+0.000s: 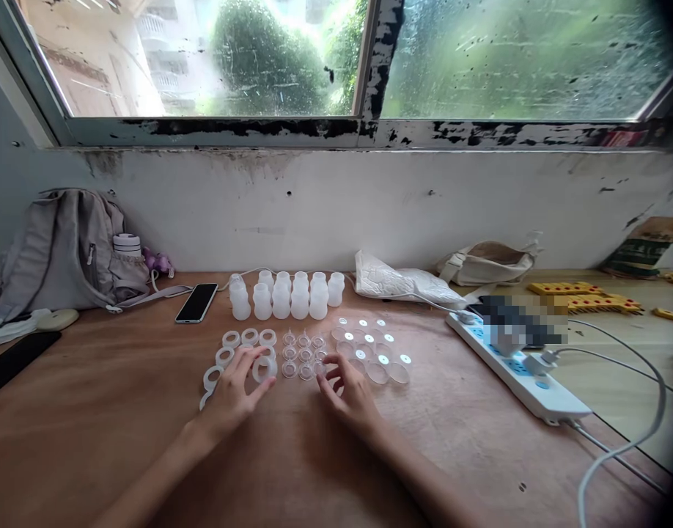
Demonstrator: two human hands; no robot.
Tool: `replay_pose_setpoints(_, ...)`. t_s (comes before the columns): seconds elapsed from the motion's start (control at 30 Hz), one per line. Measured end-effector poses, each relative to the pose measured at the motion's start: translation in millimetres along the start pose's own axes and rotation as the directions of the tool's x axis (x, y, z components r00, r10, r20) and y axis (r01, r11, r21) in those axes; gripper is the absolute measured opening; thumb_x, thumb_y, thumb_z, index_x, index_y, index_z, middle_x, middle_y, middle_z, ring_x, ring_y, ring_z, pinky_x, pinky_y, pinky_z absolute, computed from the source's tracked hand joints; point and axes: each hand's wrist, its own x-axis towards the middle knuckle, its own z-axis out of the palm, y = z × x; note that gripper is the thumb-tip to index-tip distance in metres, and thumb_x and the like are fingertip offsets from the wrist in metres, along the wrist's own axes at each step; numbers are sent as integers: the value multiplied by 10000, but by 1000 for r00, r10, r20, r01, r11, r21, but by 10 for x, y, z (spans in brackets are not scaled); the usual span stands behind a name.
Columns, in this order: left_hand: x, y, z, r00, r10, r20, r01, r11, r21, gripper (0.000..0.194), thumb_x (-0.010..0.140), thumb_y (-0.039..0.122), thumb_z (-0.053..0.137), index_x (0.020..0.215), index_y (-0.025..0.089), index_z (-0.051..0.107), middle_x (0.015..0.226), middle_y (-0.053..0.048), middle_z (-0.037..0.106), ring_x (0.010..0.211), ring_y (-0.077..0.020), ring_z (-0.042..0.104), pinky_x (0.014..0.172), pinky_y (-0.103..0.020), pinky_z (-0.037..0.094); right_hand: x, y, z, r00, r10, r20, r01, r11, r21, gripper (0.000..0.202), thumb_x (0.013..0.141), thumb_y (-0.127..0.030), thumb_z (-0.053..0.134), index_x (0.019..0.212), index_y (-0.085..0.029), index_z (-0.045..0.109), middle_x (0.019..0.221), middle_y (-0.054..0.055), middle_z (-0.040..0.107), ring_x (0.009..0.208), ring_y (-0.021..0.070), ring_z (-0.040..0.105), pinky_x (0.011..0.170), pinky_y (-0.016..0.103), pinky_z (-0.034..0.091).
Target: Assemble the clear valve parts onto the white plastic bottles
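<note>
Several white rings [256, 372] and clear pieces [305, 355] on the table [122, 381], apparently sorted for reach
Left hand [235, 387] spreads wide at one ring; right hand [352, 391] curls beside the pieces, its hold unclear.

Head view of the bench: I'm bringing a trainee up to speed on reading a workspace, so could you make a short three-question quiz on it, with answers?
1. True or false: the phone lies to the left of the white bottles in the picture.
2. Which are nearest to the left hand? A) the white bottles B) the white rings C) the phone
3. Fill the gap: to the right of the right hand, a white plug sits in a white ____.

Key: 1. True. 2. B. 3. Power strip.
</note>
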Motion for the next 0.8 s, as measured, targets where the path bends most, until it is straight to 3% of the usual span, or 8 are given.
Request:
replay_pose_setpoints(0.13,168,209,119,999,-15,37,26,953,-302,307,751,280,574,1050,236,515,1082,-41,544,902,-172,563,772,-300,484,-14,8,40,998,-50,-41,51,998,25,149,793,-218,483,933,-185,444,820,39,555,582,112,567,489,213,471)
replay_pose_setpoints(0.33,175,283,486,991,-99,90,133,773,-620,352,710,221,620,1023,189,462,1039,-57,543,932,-169,566,845,-336,480,-6,20,27,979,-108,-174,105,994,-22,141,806,-167,446,937,-197,491,825,35,527,614,117,539,560,240,482)
replay_pose_setpoints(0.47,70,289,588,992,-65,110,120,763,-636,369,727,164,581,1075,191,461,1072,-70,523,1000,-181,536,873,-348,472,-47,-1,39,983,-148,-109,147,989,-18,213,825,-130,398,989,-213,504,833,45,538,647,131,547,587,254,481)
replay_pose_setpoints(0.7,23,221,448,992,65,107,-6,879,-477,359,719,159,587,1063,209,501,1054,-60,563,1005,-196,532,870,-337,462,-138,-73,72,958,-274,83,270,961,52,342,802,-74,412,1103,-232,454,861,50,572,756,154,558,681,286,484)
replay_pose_setpoints(0.8,13,203,431,992,102,75,-62,907,-417,351,737,174,585,1078,220,511,1059,-55,591,1021,-204,530,894,-358,439,-146,-129,33,960,-251,125,228,958,175,384,795,-73,427,1144,-232,412,914,55,585,795,155,567,728,303,485)
